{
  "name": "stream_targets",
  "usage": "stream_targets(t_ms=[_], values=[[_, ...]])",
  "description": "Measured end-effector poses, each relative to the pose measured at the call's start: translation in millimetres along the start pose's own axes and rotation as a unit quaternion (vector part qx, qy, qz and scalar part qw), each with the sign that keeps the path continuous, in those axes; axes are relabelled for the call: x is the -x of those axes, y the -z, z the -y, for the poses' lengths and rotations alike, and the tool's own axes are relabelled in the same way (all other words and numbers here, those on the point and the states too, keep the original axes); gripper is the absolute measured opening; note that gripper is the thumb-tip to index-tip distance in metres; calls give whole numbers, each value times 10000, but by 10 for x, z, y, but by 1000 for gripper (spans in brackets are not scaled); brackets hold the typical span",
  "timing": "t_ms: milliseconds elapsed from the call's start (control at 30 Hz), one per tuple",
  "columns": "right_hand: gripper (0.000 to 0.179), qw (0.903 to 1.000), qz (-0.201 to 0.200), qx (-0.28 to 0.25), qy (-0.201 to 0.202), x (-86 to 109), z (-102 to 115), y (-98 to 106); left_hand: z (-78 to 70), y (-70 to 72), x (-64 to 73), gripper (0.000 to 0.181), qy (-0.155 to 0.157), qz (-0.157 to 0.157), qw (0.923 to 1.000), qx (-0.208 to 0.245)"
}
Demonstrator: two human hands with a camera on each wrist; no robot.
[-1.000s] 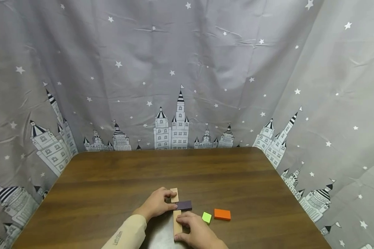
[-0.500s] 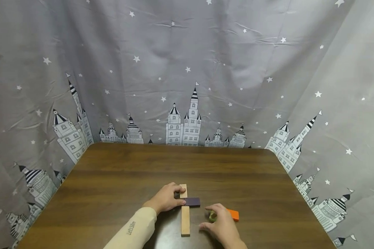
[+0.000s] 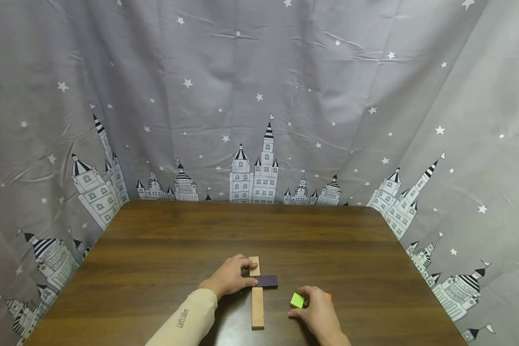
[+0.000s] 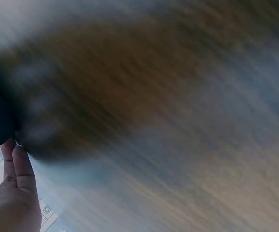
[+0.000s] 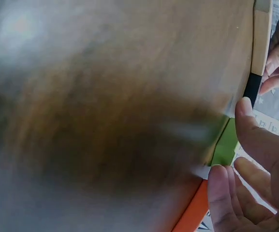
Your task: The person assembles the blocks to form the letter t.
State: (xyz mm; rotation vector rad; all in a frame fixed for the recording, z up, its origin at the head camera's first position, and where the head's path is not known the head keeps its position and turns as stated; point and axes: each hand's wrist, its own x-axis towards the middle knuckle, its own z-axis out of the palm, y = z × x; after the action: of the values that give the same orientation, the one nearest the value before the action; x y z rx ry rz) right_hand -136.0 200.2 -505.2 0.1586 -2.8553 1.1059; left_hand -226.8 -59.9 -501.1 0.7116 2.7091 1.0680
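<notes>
On the table (image 3: 177, 230), a dark purple block (image 3: 267, 281) lies crosswise between two plain wooden blocks. My left hand (image 3: 229, 277) rests its thumb on the purple block's left end. Its forefinger touches the far wooden block (image 3: 254, 270). The near wooden block (image 3: 257, 307) lies untouched below the purple one. To the right, my right hand (image 3: 317, 310) reaches around a lime green block (image 3: 297, 300), which is also in the right wrist view. Its forefinger is at the far side and its thumb stands a little apart from the near side.
An orange block (image 5: 190, 208) lies beside the green one, mostly hidden behind my right hand in the head view. A grey curtain (image 3: 225, 72) printed with stars and castles hangs behind the table and along its sides.
My right hand has left the near wooden block and moved right to the green block. My left hand stays at the far wooden and purple blocks. The head view has shifted slightly.
</notes>
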Motion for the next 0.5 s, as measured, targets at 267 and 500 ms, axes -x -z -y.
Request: stream_targets(t_ms=[267,500], values=[[46,10000,-5,10,16,9,-31,-19,-11,6,-8,42,22,83,9998,-161],[39,9997,-96,60,210,17,-19,-39,5,-2,-9,41,13,96,9997,-212]])
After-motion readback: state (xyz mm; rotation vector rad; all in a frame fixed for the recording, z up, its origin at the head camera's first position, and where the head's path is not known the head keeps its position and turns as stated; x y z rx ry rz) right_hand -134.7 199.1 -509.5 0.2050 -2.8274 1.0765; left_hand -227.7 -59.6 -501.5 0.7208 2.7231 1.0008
